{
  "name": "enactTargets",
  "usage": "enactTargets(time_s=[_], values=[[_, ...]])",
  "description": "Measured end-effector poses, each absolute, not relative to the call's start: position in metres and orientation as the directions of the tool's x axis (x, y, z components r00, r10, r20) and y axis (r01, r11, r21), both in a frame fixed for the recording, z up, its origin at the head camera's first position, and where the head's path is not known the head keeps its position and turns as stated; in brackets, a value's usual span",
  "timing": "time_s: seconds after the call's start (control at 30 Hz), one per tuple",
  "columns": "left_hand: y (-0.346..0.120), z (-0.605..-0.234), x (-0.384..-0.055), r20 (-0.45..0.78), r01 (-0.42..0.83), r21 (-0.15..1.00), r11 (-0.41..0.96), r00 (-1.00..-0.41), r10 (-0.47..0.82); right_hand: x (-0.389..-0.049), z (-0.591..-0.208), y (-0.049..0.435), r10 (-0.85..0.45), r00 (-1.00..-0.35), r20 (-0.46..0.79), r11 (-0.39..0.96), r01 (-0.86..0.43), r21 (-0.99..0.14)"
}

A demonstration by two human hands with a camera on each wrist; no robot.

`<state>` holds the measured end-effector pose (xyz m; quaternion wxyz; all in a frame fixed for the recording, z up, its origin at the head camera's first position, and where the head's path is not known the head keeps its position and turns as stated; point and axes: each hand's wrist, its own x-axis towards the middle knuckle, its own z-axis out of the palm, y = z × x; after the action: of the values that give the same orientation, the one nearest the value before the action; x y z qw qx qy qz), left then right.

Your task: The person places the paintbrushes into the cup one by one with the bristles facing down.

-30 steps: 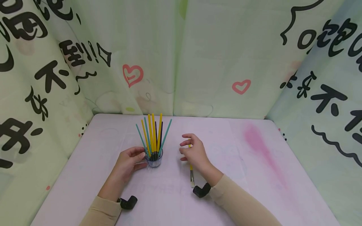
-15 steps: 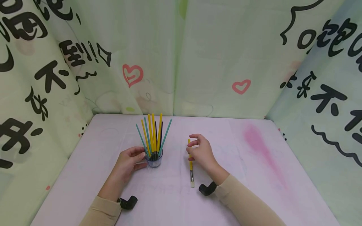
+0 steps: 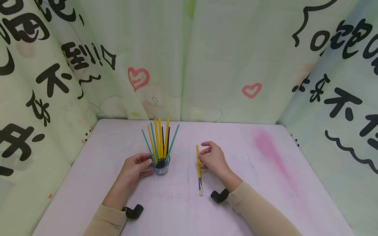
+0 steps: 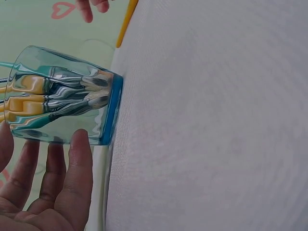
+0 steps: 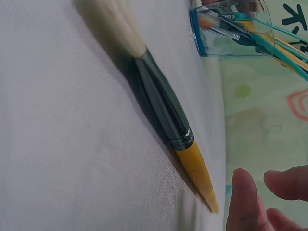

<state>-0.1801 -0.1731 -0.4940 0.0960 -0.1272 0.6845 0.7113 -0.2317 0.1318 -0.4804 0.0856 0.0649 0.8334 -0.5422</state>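
Observation:
On the left of the table's middle, a clear cup (image 3: 160, 170) with a blue base stands upright, filled with paintbrushes (image 3: 160, 141), bristles down. Yellow, teal and dark handles stick up from it. My left hand (image 3: 136, 168) is at its left side, fingertips right at the cup's wall in the left wrist view and not wrapped round it. A single yellow paintbrush (image 5: 163, 101) lies flat on the table, pale bristles toward me. Just right of its handle is my right hand (image 3: 214, 159), thumb and fingers spread apart with nothing between them.
A pale pinkish cloth (image 3: 177, 209) covers the table, with a pink stain (image 3: 267, 147) at the right. Printed curtains (image 3: 189, 65) with black writing and hearts enclose the back and sides. A black wrist camera (image 3: 220, 196) sticks out beside the right cuff.
My right hand has shifted rightward from over the loose paintbrush, uncovering its yellow handle. The brush, the cup and my left hand stay where they were.

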Motion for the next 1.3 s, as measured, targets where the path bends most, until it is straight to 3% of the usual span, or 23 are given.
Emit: enactTargets(time_s=[0.67,1.3], values=[[-0.173,-0.493,-0.180,-0.318,-0.316,0.948,-0.036,-0.947,-0.041,-0.238,-0.487,0.135,0.037,-0.958,-0.286,0.465,0.270,-0.843],[-0.172,-0.494,-0.180,-0.319,-0.318,0.948,-0.033,-0.947,-0.046,-0.244,-0.493,0.128,0.029,-0.957,-0.287,0.587,0.249,-0.770]])
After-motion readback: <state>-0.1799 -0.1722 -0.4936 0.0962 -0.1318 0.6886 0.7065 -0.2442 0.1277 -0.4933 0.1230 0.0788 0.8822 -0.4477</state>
